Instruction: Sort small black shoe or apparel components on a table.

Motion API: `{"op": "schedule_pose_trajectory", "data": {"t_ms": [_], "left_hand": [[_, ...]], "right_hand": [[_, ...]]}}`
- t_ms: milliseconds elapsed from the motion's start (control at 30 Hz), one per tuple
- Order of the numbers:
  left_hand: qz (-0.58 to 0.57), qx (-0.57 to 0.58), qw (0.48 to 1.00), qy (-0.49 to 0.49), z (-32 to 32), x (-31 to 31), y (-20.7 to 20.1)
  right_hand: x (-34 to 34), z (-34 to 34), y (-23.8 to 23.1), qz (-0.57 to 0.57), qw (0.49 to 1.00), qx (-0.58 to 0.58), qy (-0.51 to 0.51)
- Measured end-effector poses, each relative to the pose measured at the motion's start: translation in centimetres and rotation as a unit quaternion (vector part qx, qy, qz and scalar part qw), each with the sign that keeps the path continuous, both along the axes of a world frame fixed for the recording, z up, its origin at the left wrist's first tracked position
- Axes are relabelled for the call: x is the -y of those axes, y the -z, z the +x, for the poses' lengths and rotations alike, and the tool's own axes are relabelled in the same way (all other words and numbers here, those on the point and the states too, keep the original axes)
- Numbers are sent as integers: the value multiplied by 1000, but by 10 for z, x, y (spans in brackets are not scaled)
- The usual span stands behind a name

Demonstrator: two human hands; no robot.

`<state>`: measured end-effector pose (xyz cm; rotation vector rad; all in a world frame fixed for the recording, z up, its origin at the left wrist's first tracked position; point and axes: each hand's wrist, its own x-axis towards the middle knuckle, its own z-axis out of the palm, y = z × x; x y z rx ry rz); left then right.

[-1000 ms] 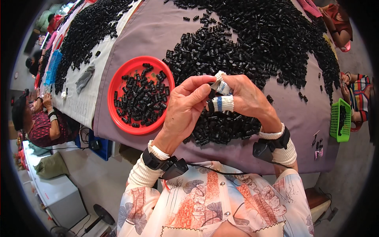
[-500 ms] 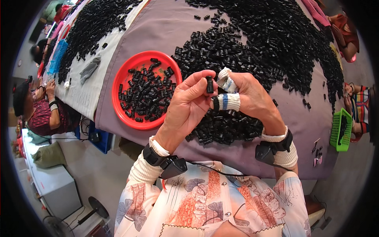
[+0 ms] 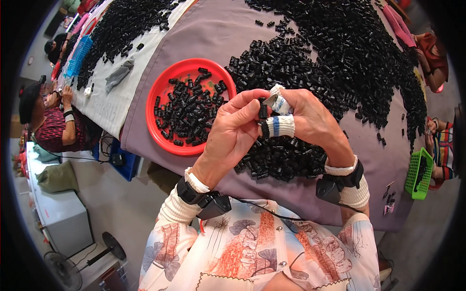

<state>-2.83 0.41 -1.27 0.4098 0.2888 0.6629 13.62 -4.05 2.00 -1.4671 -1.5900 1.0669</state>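
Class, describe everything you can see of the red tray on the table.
The red tray is round and shallow, with a raised glossy rim, and looks like plastic. It lies flat on the mauve cloth, left of the main heap. Small black pieces are scattered over its inside; greenish marks show between them. The left hand overlaps its right edge in view; contact is unclear.

Glossy black plastic pieces [image 3: 284,68], smooth red plastic tray [image 3: 151,111], matt mauve cloth [image 3: 194,36].
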Motion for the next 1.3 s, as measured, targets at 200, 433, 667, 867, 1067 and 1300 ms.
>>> {"op": "schedule_pose_trajectory", "data": {"t_ms": [200, 433, 667, 867, 1067, 1300], "left_hand": [[17, -14, 1000, -7, 1, 0, -1], [45, -48, 997, -28, 0, 2, 0], [80, -85, 992, -49, 0, 2, 0], [57, -58, 996, -32, 1, 2, 0], [10, -21, 1000, -2, 5, 4, -2], [56, -82, 995, -13, 7, 3, -5]], "right_hand": [[-1, -1, -1, -7, 1000, 15, -6], [0, -2, 1, -3, 999, 31, -10], [3, -2, 4, 8, 999, 33, -19], [5, -1, 5, -9, 999, -31, -10], [7, 0, 1, 8, 998, -49, 39], [10, -1, 4, -2, 996, -69, 53]]}}
